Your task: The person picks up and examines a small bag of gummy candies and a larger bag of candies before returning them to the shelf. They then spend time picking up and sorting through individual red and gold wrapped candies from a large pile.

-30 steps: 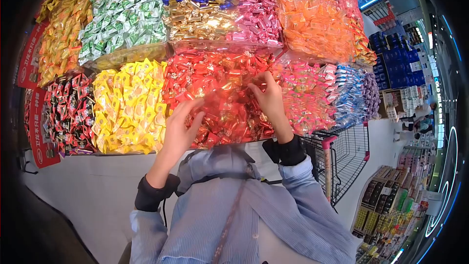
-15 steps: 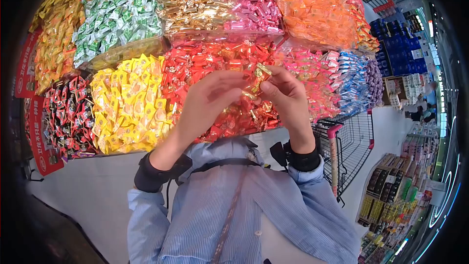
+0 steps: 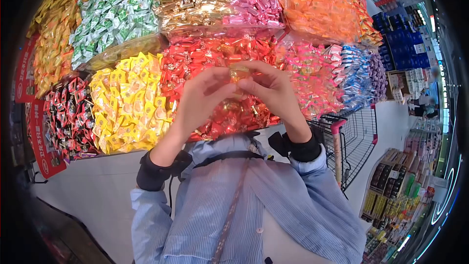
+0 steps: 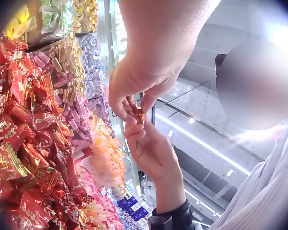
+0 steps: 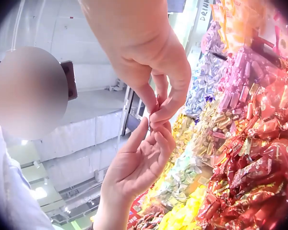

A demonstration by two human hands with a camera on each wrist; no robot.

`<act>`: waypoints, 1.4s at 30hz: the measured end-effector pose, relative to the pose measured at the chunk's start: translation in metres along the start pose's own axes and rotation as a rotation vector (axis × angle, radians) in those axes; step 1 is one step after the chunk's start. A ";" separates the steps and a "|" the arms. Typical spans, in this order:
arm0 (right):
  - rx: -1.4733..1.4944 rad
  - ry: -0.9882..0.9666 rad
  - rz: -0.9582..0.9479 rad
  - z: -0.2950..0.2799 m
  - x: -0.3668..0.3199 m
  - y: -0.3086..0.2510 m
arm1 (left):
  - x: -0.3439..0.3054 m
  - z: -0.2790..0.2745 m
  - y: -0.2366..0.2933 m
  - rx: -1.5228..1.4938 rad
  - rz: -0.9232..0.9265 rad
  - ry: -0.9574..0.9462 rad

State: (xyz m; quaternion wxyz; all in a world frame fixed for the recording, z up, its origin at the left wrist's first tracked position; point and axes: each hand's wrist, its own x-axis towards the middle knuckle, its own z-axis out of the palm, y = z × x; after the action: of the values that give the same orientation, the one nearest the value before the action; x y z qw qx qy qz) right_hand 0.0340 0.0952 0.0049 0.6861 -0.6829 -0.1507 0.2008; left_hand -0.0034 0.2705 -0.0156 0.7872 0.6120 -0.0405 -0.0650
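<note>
A small wrapped candy (image 3: 239, 74) with a shiny gold and reddish wrapper is held between both hands, over the heap of red-wrapped candies (image 3: 207, 51). My left hand (image 3: 202, 93) pinches it from the left, and my right hand (image 3: 274, 88) pinches it from the right. In the left wrist view the candy (image 4: 139, 114) shows as a glint of red and gold where the fingertips meet. Fingers hide most of it in the right wrist view, where the right hand (image 5: 151, 57) comes from above and the left hand (image 5: 141, 165) from below.
Yellow-wrapped candies (image 3: 128, 102) and black-and-red ones (image 3: 71, 115) fill bins to the left. Pink (image 3: 312, 80) and blue (image 3: 355, 76) ones lie to the right. Behind is a raised row with green (image 3: 115, 17) and orange (image 3: 317, 7) packets. A shopping cart (image 3: 354, 137) stands at right.
The right hand has lifted a gold candy out of the red heap and brought it leftward. The left hand has risen to meet it, and both hands' fingertips now close together on it.
</note>
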 end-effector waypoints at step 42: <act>0.209 0.082 -0.002 -0.026 0.019 0.050 | -0.044 -0.062 -0.045 -0.158 0.020 0.241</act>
State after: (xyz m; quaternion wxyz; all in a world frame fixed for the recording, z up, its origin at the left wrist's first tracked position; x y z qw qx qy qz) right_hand 0.0592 0.0811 -0.0464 0.7592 -0.6152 -0.1014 0.1867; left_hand -0.0405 0.3259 -0.0744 0.8326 0.5511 0.0535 0.0139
